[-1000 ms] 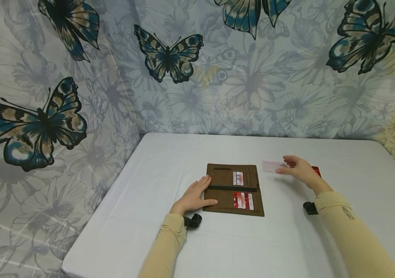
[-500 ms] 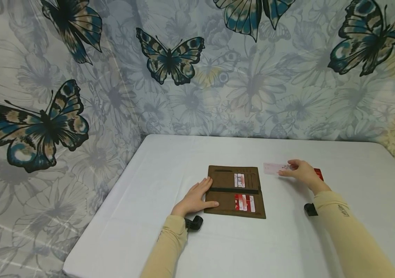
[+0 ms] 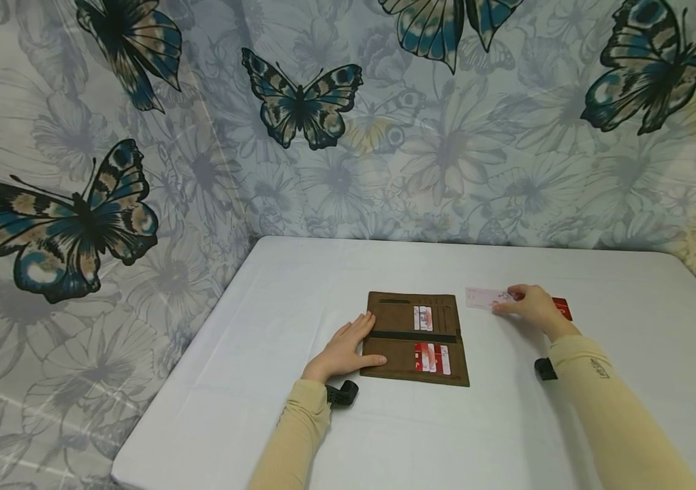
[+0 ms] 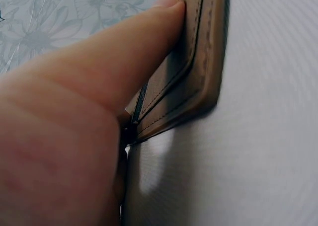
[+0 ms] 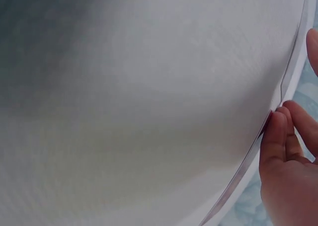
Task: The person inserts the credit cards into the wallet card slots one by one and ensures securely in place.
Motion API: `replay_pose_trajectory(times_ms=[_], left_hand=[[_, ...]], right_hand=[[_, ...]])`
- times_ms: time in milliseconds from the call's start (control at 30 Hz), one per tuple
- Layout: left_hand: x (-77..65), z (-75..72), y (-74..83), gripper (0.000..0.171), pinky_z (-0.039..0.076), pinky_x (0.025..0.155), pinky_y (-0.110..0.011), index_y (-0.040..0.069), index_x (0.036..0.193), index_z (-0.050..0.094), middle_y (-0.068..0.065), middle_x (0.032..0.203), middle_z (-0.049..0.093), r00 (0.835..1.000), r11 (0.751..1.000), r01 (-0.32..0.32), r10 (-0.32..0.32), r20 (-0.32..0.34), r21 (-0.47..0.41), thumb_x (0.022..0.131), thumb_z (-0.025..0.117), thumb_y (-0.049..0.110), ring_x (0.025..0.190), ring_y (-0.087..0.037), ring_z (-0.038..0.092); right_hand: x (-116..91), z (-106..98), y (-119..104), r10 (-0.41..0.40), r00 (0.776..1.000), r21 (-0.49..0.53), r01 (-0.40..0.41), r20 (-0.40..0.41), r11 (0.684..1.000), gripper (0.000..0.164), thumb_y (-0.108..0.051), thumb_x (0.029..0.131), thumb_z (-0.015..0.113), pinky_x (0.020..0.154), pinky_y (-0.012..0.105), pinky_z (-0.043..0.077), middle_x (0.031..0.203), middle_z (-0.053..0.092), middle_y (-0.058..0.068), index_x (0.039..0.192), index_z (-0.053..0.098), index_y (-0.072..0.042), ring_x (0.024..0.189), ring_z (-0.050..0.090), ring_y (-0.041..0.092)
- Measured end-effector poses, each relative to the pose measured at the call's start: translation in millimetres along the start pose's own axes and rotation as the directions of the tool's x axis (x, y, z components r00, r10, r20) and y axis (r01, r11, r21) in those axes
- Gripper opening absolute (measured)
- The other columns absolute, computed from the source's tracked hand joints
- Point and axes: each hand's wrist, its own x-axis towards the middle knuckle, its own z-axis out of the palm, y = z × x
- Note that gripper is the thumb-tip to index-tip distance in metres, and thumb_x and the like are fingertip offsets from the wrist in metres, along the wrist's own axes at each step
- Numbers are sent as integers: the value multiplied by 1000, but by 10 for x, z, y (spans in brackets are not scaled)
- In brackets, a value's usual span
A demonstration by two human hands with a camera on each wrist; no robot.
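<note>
A brown wallet [image 3: 403, 367] lies unfolded on the white table, a dark strip along its fold. White-and-red cards [image 3: 432, 358] show in its lower half, and a smaller pale card [image 3: 423, 318] in its upper half. My left hand [image 3: 343, 347] rests on the wallet's left edge, fingers straight; in the left wrist view its thumb [image 4: 164, 17] presses the stitched leather. Right of the wallet, my right hand [image 3: 530, 309] pinches a pale pink banknote [image 3: 483, 298] between thumb and fingertips. The hand hides the banknote's right part. A red flat piece [image 3: 562, 308] shows behind that hand.
The white table [image 3: 262, 429] reaches back to a wall cloth [image 3: 446, 156] printed with flowers and large butterflies. Its left edge slants along another patterned cloth. A black wrist camera [image 3: 343, 393] sits low over the table beside the wallet.
The right hand has shifted slightly on the banknote, fingers closer together, and more of the banknote and red piece shows. The left hand stays on the wallet. The whole view has shifted slightly.
</note>
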Motion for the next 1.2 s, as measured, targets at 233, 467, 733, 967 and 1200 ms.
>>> replay_pose_trajectory(times_ms=[233, 467, 733, 967, 1200], left_hand=[[-13, -13, 35, 88, 5, 111, -34, 7, 149, 16, -5, 153, 10, 1000, 1000, 7, -7, 1, 5, 85, 59, 51, 139, -14, 6], [6, -3, 25, 88, 4, 111, -33, 8, 149, 16, -4, 154, 10, 1000, 1000, 10, -10, 4, 11, 86, 59, 51, 139, -13, 5], [-11, -9, 34, 88, 5, 111, -35, 7, 148, 16, -5, 153, 10, 1000, 1000, 3, -3, 1, 18, 86, 59, 51, 139, -15, 6], [-11, -10, 22, 88, 5, 111, -35, 7, 149, 16, -6, 154, 10, 1000, 1000, -2, 2, -6, 14, 85, 60, 51, 139, -15, 7], [0, 3, 19, 89, 5, 111, -34, 7, 149, 16, -6, 153, 11, 1000, 1000, -3, 3, -6, 28, 85, 59, 52, 139, -15, 7]], right_hand=[[21, 25, -15, 17, 1000, -6, -18, -21, 1000, 76, -31, 83, 71, 92, 55, 36, 119, 40, 36, 128, 37, 19, 103, 40, 43], [40, -22, -29, 43, 999, -46, -42, 12, 998, 72, -30, 78, 75, 85, 52, 40, 111, 45, 32, 122, 43, 17, 96, 43, 40], [36, -21, -39, 25, 1000, -55, -24, 7, 998, 70, -25, 74, 79, 78, 46, 42, 102, 45, 28, 116, 42, 17, 91, 43, 37], [6, -17, -65, 24, 1000, -12, -24, -17, 1000, 66, -17, 74, 79, 73, 41, 40, 99, 41, 25, 114, 35, 13, 90, 41, 37], [-37, -12, -104, 13, 999, 34, -12, -38, 999, 65, -13, 76, 77, 76, 44, 43, 105, 42, 28, 117, 32, 11, 92, 43, 38]])
